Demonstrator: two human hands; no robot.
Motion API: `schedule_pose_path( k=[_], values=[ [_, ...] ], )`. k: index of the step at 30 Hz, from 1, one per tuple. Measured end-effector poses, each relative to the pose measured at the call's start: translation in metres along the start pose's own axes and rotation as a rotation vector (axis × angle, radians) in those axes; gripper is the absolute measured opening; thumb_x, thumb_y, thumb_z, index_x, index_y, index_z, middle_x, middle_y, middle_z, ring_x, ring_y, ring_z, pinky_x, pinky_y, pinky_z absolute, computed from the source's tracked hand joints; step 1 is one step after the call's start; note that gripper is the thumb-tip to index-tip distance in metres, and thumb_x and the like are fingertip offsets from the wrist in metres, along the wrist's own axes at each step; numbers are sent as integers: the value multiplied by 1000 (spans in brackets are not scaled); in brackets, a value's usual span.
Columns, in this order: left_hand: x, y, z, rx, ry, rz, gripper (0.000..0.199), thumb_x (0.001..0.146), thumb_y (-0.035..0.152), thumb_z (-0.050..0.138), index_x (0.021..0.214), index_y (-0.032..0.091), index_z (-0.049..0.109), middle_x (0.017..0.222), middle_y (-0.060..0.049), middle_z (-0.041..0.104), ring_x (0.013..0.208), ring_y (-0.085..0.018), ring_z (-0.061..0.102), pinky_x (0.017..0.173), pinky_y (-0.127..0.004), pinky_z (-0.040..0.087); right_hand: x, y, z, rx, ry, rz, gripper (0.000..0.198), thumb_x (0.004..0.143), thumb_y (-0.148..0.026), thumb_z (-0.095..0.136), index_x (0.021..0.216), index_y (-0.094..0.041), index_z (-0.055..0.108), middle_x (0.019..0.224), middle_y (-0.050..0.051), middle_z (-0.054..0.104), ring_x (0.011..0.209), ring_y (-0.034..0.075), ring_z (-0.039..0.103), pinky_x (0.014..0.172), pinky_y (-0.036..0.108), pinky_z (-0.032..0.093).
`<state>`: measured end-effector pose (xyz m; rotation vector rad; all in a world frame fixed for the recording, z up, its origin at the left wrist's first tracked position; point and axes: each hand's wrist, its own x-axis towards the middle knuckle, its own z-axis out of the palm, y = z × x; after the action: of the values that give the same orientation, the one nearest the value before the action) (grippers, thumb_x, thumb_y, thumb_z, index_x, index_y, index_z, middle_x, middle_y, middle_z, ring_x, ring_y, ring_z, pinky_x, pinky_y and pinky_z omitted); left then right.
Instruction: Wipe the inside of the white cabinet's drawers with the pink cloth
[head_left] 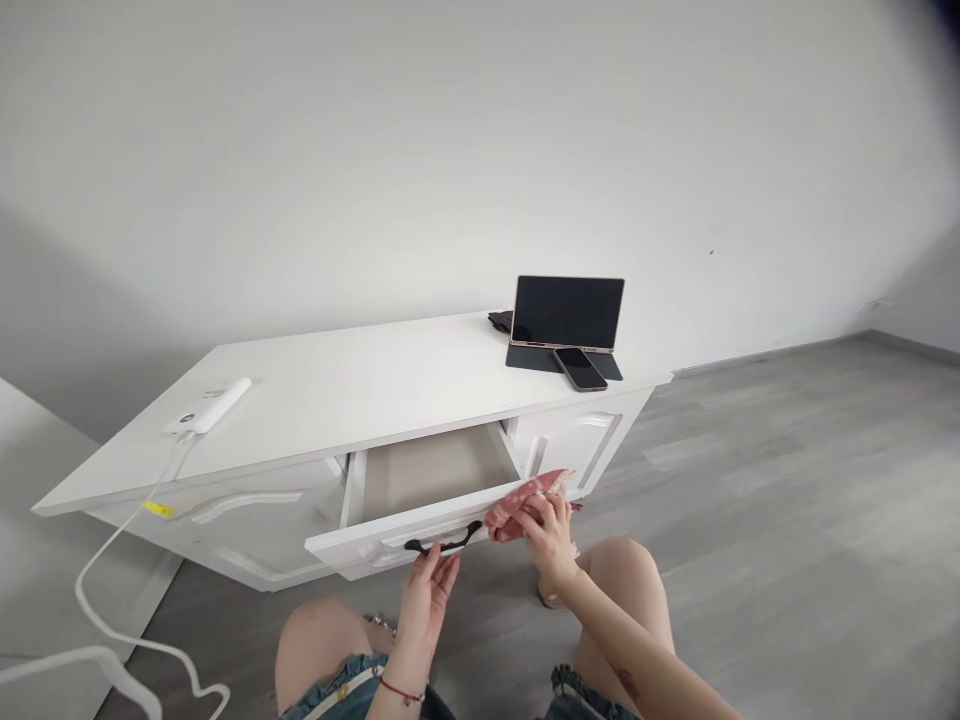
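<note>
A white drawer (352,549) stands pulled out of the low white cabinet, and its bare interior shows. My left hand (429,592) is at the drawer's dark handle (450,546), fingers closed on its lower middle. My right hand (551,540) grips a folded pinkish-red cloth (517,503) with pale markings. The cloth rests over the right end of the drawer front, by the top edge. Part of it is hidden under my fingers.
On the cabinet top (360,385) stand a tablet (568,312) in a dark folding cover, with a phone (580,369) on it, and a dark item (500,321) behind. A white device (214,407) at left trails a white cable (94,590). My knees flank the drawer.
</note>
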<state>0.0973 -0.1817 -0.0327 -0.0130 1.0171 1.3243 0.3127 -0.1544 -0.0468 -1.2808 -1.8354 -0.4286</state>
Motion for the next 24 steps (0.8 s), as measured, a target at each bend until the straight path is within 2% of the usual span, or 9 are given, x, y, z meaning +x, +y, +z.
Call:
schedule_pose_path(
  k=[4, 8, 13, 19, 24],
  values=[
    [4, 0, -1, 17, -1, 12, 18, 85, 1, 57, 73, 14, 60, 70, -7, 73, 71, -17, 73, 71, -28, 61, -22, 11, 10, 6, 13, 130, 32, 82, -2, 46, 92, -26, 66, 105, 6, 49, 101, 24, 42, 86, 43, 42],
    [6, 2, 2, 50, 7, 5, 16, 86, 1, 55, 75, 12, 61, 72, -10, 74, 73, -18, 74, 70, -27, 61, -49, 7, 30, 46, -83, 230, 37, 79, -1, 44, 94, -27, 65, 103, 6, 49, 94, 24, 42, 83, 42, 44],
    [8, 2, 3, 65, 26, 6, 15, 86, 1, 55, 78, 11, 62, 72, -10, 74, 74, -19, 74, 70, -27, 61, -78, -3, 49, 193, -241, 427, 44, 69, 3, 43, 95, -26, 66, 102, 7, 49, 96, 25, 44, 86, 43, 45],
    [11, 4, 2, 79, 21, 27, 16, 84, 0, 56, 75, 11, 63, 74, -9, 75, 74, -19, 74, 72, -28, 61, -88, -14, 57, 570, -426, 681, 50, 52, 1, 42, 88, -23, 69, 105, 7, 55, 101, 24, 51, 94, 42, 41],
    [19, 7, 6, 75, -17, 65, 16, 83, 1, 59, 73, 13, 64, 76, -7, 75, 73, -18, 73, 74, -29, 61, -81, -29, 57, 1080, -574, 1034, 36, 51, -11, 50, 81, -20, 67, 85, 3, 63, 87, 22, 57, 85, 35, 43]
  ],
)
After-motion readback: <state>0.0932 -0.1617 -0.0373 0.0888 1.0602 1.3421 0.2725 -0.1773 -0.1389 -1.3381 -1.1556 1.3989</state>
